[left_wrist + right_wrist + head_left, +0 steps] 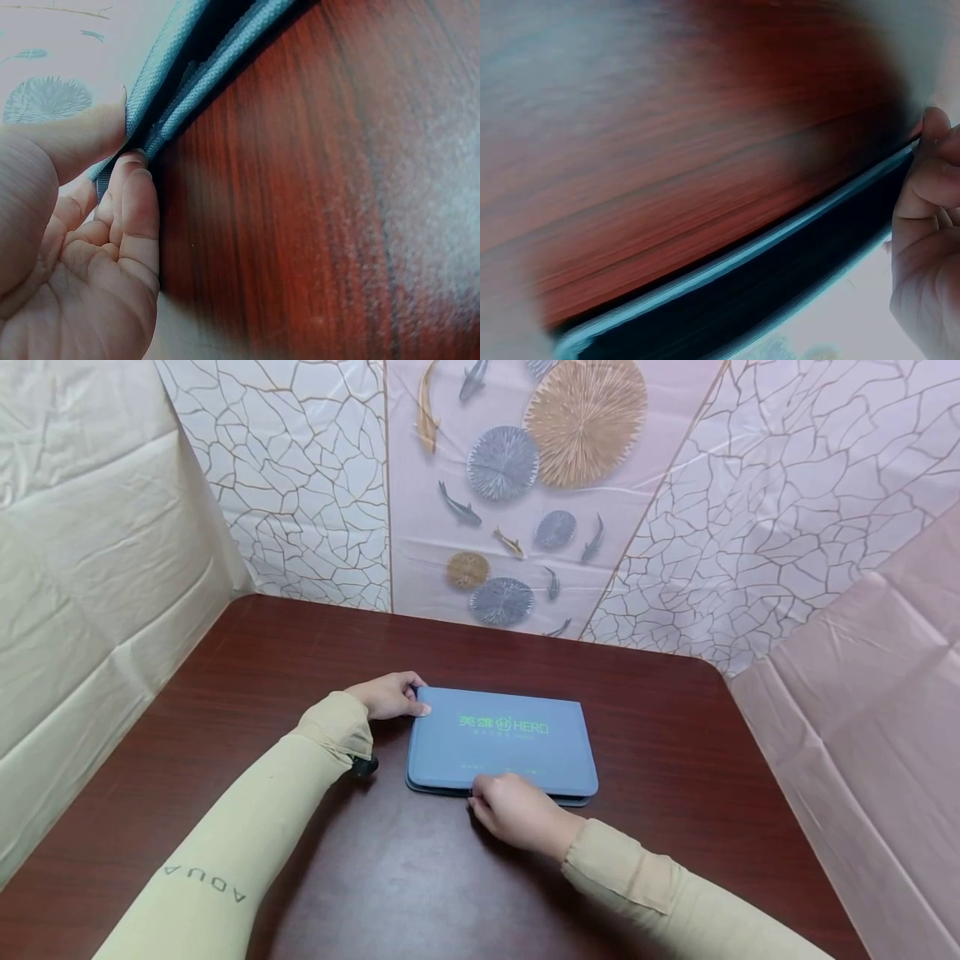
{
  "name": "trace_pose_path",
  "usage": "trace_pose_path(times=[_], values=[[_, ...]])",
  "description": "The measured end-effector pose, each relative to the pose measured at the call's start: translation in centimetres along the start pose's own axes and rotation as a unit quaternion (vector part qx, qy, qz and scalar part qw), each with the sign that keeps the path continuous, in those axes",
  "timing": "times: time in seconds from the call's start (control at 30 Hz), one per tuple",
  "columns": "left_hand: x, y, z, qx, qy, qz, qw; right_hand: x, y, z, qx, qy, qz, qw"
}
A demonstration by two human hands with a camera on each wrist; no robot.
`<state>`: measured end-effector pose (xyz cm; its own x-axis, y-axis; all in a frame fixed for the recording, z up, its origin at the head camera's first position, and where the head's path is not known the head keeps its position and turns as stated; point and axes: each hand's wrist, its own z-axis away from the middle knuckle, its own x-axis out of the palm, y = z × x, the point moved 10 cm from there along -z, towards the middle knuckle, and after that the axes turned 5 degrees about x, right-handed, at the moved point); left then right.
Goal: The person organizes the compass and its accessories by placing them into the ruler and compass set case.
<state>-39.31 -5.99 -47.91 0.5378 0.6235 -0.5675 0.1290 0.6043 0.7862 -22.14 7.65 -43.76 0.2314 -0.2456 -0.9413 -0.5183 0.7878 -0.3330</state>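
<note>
A flat blue zip case (502,752) with green "HERO" lettering lies on the table, its front edge parted by a dark gap. At its far left corner my left hand (392,695) pinches the edge; in the left wrist view the thumb (90,135) lies against the cover and the fingers curl at the side. My right hand (517,810) is at the middle of the front edge, fingers curled, pinching a small dark bit there that looks like the zipper pull, mostly hidden. The right wrist view shows the parted edge (727,270) running up to the right hand's fingertips.
The dark red wooden table (675,827) extends around the case on all sides. Patterned cloth (300,485) with fish and round motifs hangs behind it, and pale cloth (97,568) hangs at both sides. A small black object (365,767) shows under the left cuff.
</note>
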Motion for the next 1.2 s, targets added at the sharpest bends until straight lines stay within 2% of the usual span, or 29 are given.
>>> trace_pose_path(times=[0.33, 0.73, 1.2], values=[[0.1, 0.3, 0.0, 0.007, -0.005, 0.000, 1.0000, 0.5, -1.2, -1.4, -0.003, -0.012, 0.008, 1.000], [0.0, -0.1, -0.2, 0.009, -0.002, -0.006, 0.9999, 1.1, -3.6, -3.1, -0.027, 0.002, 0.048, 0.998], [-0.1, -0.2, -0.4, 0.013, -0.004, -0.008, 0.9999, 1.5, -5.2, -4.5, -0.037, 0.000, 0.045, 0.998]])
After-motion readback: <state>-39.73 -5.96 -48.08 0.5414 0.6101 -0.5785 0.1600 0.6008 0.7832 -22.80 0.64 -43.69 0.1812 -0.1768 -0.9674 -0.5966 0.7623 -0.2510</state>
